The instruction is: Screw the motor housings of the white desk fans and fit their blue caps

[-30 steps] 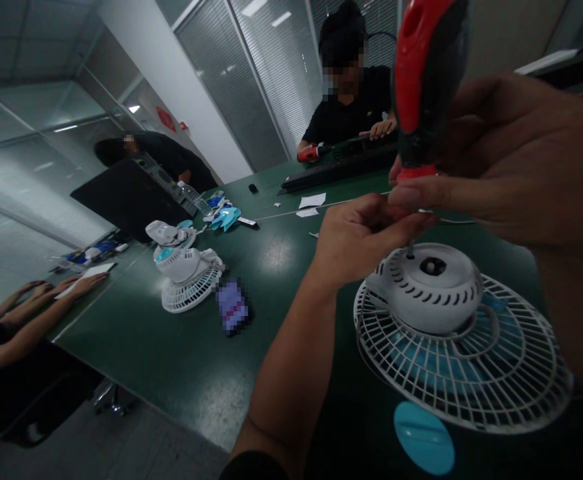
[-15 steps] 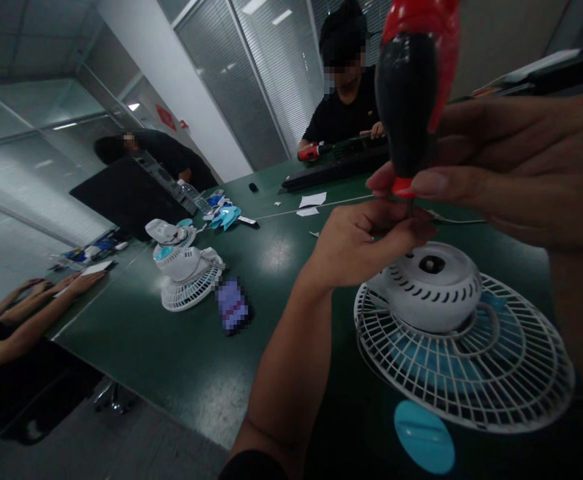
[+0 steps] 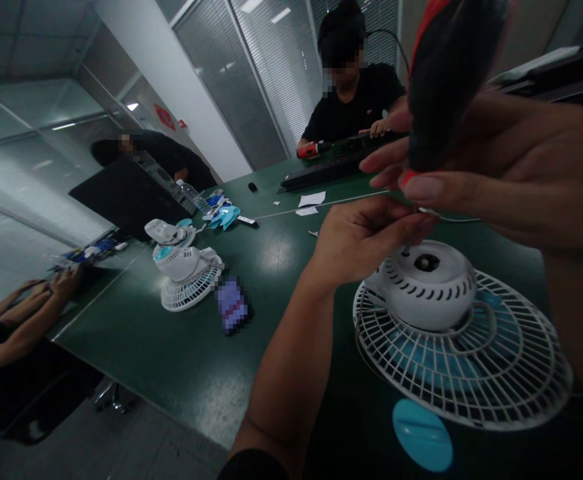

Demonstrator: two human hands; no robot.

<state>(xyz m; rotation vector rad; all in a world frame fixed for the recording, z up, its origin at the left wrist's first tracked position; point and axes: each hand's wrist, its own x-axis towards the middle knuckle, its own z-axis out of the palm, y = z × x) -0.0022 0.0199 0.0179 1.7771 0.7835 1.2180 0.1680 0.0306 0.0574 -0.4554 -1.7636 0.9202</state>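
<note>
Fan lies on the green table in front of us, a bit to the right, with its back side up. Just beside it, on our side, lies a blue cap. Our right hand holds the driver by its fat red and black grip, with some fingers poking out. Our left hand has thumb and finger close together, pinched about the thin rod below.

We think we are at a screw step, with the tip near the edge of the fan's top. Our fingers hide part of it, so we cannot tell if the tip sits in a screw. We judge that the next move calls for a straight driver and a steady rod.

On top, the fan is white and round, with curved slits and a dark hole. Under that spreads a wide white cage, and blue blades show through the bars.

Farther off, to the left, we see two more fans. Across the table, a person has a red tool by one hand.
</note>
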